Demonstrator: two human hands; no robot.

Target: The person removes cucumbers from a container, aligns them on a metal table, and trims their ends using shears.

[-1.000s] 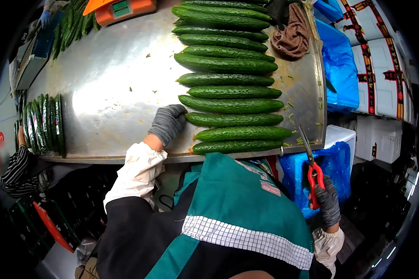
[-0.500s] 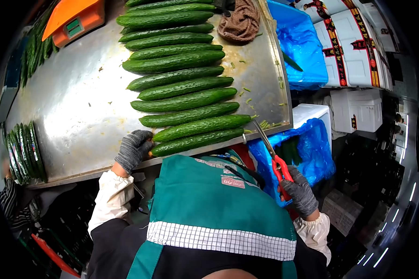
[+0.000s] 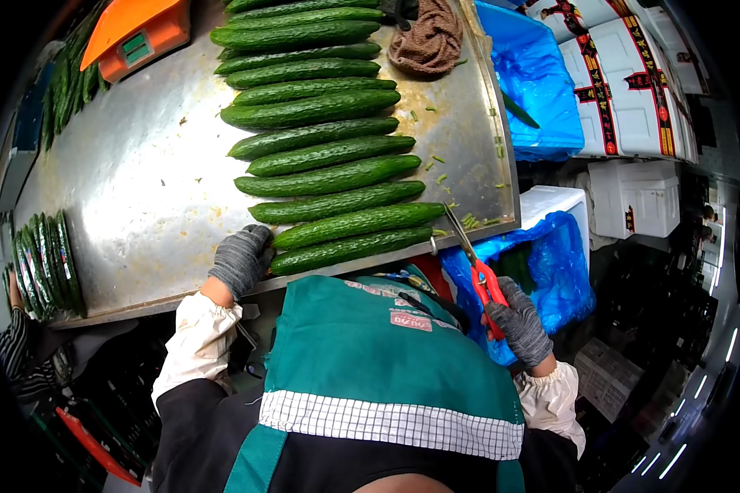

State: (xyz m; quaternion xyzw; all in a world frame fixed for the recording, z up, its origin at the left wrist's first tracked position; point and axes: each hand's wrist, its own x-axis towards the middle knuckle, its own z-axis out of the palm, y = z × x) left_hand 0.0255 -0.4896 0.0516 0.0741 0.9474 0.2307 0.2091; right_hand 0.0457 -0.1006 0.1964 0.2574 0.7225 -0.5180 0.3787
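Green cucumbers lie side by side in a long row across the metal table. My left hand, in a grey knit glove, has its fingers curled at the left end of the second-nearest cucumber; its fingertips are partly hidden. Beside it, the nearest cucumber lies along the table edge. My right hand, also gloved, is closed around the red handles of scissors. Their narrow blades point up and left, with the tips by the right end of that second-nearest cucumber.
Green trimmings are scattered on the metal table. A brown cloth and an orange scale stand farther back. Blue-lined boxes adjoin the right edge. Bundled cucumbers lie at left, near another person's striped sleeve.
My right hand has shifted slightly up and left, bringing the scissors' tips beside the cucumber's right end. My left hand stays at the left ends, moving only slightly.
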